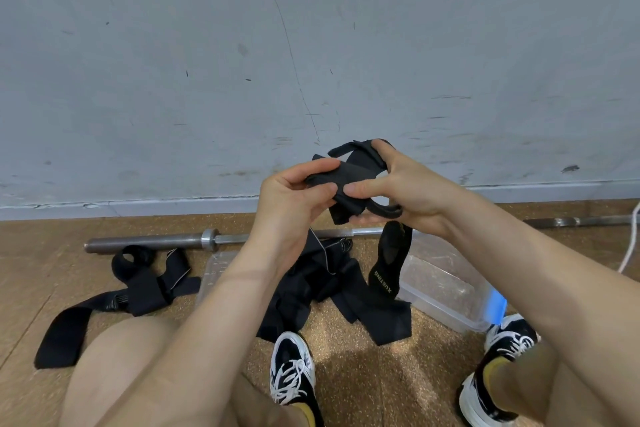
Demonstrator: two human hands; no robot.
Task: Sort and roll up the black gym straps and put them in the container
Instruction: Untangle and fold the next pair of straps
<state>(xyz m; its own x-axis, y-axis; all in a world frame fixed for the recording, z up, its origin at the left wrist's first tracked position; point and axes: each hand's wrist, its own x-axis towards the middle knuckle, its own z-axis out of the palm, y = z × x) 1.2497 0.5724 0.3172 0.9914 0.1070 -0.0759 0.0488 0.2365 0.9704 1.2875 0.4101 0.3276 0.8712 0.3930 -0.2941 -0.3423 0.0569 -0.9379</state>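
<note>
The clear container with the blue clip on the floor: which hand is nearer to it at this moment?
Right. The right hand holds a black strap above the container; the left hand grips the same strap farther left, over the strap pile.

Bare forearms (221, 298), bare knee (114, 357), low black-and-white sneaker (292, 367) with white laces below the left grip (294, 198), matching white-soled sneaker (509, 336) below the right grip (412, 191), mustard-yellow socks (306, 412) at both ankles

The left hand (294, 198) and right hand (405, 184) pinched a partly rolled black fabric gym strap (349, 173) from opposite sides. Beneath, a heap of loose black straps (332, 291) lay beside a clear plastic container (446, 291), near a steel barbell (156, 242).
</note>
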